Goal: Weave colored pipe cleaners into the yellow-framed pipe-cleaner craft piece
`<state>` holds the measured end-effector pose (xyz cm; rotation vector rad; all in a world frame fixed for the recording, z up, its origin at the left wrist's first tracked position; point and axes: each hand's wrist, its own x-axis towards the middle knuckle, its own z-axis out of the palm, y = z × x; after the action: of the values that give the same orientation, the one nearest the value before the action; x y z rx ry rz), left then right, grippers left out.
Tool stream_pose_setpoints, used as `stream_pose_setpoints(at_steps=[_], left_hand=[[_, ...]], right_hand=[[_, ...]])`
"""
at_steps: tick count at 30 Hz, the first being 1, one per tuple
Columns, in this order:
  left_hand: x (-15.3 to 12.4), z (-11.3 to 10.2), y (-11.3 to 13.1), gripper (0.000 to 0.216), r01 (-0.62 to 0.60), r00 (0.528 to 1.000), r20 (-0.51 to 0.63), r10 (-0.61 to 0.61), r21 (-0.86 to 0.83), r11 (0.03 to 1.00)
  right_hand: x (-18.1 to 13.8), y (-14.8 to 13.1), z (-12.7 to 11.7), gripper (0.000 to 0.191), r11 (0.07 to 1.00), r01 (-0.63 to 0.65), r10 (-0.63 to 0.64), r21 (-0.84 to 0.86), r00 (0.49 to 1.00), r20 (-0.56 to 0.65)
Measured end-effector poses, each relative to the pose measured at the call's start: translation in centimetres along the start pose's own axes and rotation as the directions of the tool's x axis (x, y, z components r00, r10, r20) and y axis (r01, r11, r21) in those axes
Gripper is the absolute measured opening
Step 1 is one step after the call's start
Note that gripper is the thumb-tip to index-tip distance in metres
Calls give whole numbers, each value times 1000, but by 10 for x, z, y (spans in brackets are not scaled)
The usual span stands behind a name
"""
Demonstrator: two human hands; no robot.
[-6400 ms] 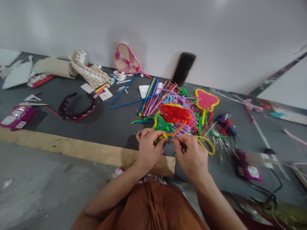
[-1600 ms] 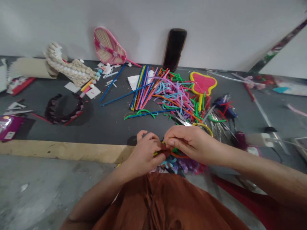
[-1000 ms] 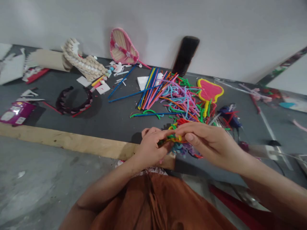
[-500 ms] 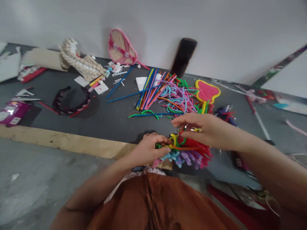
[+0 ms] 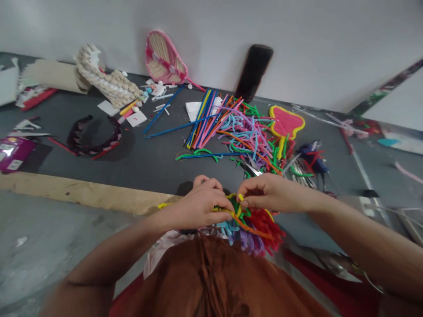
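Observation:
Both of my hands meet over a bundle of looped pipe cleaners (image 5: 256,226) in red, purple, blue, green and yellow, held just above my lap. My left hand (image 5: 198,207) is closed on the bundle's left side, where a yellow strand sticks out. My right hand (image 5: 264,198) pinches a yellow and orange strand at the bundle's top. The loops hang down below my fingers.
A heap of loose coloured pipe cleaners (image 5: 238,132) and straight sticks lies beyond my hands on the dark mat (image 5: 148,163). Scissors (image 5: 253,167), a pink heart shape (image 5: 286,123), a phone (image 5: 253,72) against the wall, a dark headband (image 5: 92,138) and a wooden board edge (image 5: 82,193) surround them.
My right hand has come back down from above the bundle and pinches its top again. The bundle has dropped a little toward my lap.

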<state>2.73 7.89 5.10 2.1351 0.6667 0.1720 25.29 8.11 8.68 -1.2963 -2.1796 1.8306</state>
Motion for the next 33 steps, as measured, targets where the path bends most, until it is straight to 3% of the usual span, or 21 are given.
stream_pose_setpoints(at_steps=[4, 8, 13, 16, 18, 24, 33], left_hand=[[1, 3, 0, 17, -20, 1000, 18, 20, 0, 1000], [3, 4, 4, 14, 42, 999, 6, -42, -21, 999], [6, 6, 3, 20, 132, 991, -17, -133, -43, 990], [5, 9, -2, 24, 157, 986, -60, -159, -33, 987], [5, 10, -4, 22, 177, 980, -79, -181, -52, 983], [5, 12, -3, 17, 257, 950, -151, -272, -110, 960], [4, 14, -2, 29, 242, 956, -127, -264, -163, 956]], right_hand=[[4, -2, 8, 10, 998, -34, 31, -58, 998, -52], [4, -10, 21, 10, 932, -41, -44, -360, 973, -226], [-4, -16, 40, 18, 706, 48, -366, -706, 878, -307], [-11, -18, 49, 23, 580, 133, -558, -804, 783, -273], [-16, -19, 54, 23, 537, 150, -610, -830, 749, -259], [-26, -12, 65, 19, 532, 130, -649, -837, 698, -304], [-39, 3, 65, 15, 562, 51, -605, -825, 706, -368]])
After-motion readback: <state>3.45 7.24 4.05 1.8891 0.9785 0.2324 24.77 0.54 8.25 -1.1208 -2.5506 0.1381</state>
